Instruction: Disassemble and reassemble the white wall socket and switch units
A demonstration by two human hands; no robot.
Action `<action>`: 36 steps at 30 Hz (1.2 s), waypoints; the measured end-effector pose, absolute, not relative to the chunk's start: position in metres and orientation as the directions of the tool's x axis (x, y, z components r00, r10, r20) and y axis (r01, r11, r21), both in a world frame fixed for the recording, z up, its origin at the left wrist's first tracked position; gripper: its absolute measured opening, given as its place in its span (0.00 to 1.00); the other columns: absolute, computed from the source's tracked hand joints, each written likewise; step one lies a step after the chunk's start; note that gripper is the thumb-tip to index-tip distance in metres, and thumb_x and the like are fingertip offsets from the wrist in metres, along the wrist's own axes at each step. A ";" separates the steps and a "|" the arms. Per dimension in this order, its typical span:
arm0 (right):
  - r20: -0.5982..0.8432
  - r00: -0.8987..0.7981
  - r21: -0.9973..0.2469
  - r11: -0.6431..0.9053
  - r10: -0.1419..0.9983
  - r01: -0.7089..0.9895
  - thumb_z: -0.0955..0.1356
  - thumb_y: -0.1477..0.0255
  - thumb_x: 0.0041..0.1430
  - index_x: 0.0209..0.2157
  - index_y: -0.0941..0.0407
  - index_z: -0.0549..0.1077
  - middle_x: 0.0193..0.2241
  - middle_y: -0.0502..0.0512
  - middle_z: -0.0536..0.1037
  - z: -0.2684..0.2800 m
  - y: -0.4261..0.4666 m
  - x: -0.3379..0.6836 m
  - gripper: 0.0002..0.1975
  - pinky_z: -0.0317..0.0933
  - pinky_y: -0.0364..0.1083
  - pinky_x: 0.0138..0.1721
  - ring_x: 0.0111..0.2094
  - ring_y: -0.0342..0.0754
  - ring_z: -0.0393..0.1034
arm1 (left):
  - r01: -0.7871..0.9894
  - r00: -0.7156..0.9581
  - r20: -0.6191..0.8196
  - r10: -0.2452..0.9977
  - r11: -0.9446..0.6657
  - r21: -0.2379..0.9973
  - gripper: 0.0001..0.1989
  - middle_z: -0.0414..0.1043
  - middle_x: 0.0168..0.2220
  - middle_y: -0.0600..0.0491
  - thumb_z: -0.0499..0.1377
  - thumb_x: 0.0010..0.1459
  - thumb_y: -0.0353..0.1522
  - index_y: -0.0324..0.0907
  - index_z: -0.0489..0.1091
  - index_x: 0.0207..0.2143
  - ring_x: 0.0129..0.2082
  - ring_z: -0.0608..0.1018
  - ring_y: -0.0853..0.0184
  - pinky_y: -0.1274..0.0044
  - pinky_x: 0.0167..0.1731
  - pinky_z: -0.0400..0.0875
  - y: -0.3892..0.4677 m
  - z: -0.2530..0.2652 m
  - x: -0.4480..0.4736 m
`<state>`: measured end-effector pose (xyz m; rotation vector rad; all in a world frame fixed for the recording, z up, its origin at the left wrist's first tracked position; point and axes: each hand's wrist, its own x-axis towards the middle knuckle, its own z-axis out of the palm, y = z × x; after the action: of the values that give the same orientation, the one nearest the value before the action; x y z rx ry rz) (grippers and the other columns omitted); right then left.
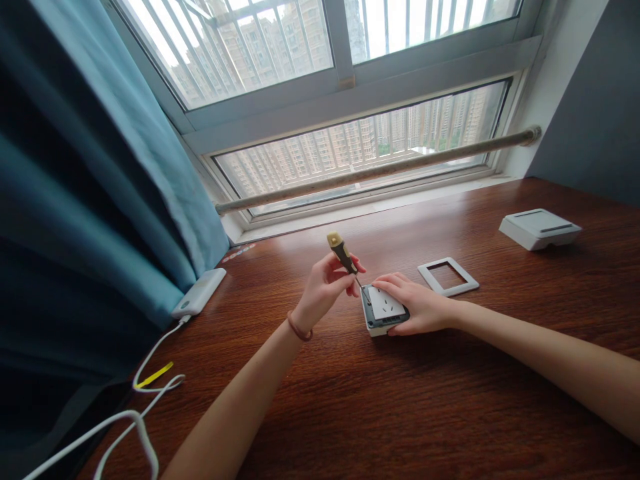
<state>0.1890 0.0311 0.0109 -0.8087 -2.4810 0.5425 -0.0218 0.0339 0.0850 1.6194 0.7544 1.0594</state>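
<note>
Screwdriver [342, 253] pinched in closed grip of left hand [327, 288], tip set at left side of socket [386, 307]. Socket, just right of frame centre on desk [380, 413], clasped by right hand [419, 305], seemingly for steadiness. White surround [457, 289] detached, apparently for access.

Socket [387, 303]: on the table [400, 407];
Left hand [326, 285]: left of the socket; screwdriver [343, 255] in it, tip at the socket's left part;
Right hand [420, 307]: on the socket's right side;
Frame [459, 289]: right of and behind the socket;
Box [539, 228]: farther right and behind the socket;
Power bank [201, 293]: well left of the socket;
Cable [131, 415]: before and left of the socket;
Window [345, 123]: behind the socket.
</note>
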 end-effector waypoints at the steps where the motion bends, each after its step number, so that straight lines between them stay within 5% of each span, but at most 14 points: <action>1: 0.308 -0.715 -0.494 0.747 0.628 0.444 0.72 0.62 0.41 0.56 0.59 0.55 0.51 0.63 0.60 0.011 0.031 0.189 0.41 0.52 0.53 0.53 0.52 0.56 0.53 | -0.008 0.423 0.269 0.865 -0.293 0.956 0.11 0.70 0.34 0.49 0.60 0.51 0.30 0.36 0.63 0.36 0.21 0.74 0.73 0.79 0.21 0.69 0.035 0.085 -0.022; 12: 0.319 -0.715 -0.499 0.752 0.622 0.431 0.72 0.63 0.41 0.57 0.58 0.54 0.52 0.63 0.60 0.009 0.032 0.190 0.42 0.52 0.54 0.53 0.53 0.57 0.52 | 0.200 0.294 0.394 0.871 -0.460 0.865 0.12 0.64 0.24 0.59 0.64 0.46 0.33 0.39 0.64 0.28 0.18 0.69 0.78 0.84 0.17 0.63 0.031 0.085 -0.022; 16: 0.324 -0.714 -0.502 0.752 0.621 0.426 0.72 0.63 0.40 0.57 0.57 0.54 0.52 0.62 0.60 0.009 0.033 0.190 0.42 0.52 0.55 0.53 0.52 0.57 0.53 | 0.186 0.338 0.346 0.875 -0.423 0.887 0.14 0.62 0.20 0.59 0.61 0.50 0.36 0.38 0.61 0.20 0.15 0.68 0.78 0.83 0.17 0.62 0.031 0.087 -0.021; 36: 0.319 -0.711 -0.507 0.747 0.626 0.431 0.72 0.63 0.40 0.57 0.57 0.54 0.52 0.62 0.60 0.010 0.032 0.190 0.42 0.52 0.55 0.53 0.52 0.57 0.53 | 0.294 0.305 0.235 0.923 -0.326 0.898 0.14 0.62 0.11 0.60 0.61 0.49 0.36 0.39 0.60 0.20 0.12 0.64 0.77 0.85 0.14 0.57 0.037 0.077 -0.024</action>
<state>0.1895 0.0317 0.0102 -0.8003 -2.4677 0.5525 -0.0240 0.0372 0.0772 1.7978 1.0936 1.0250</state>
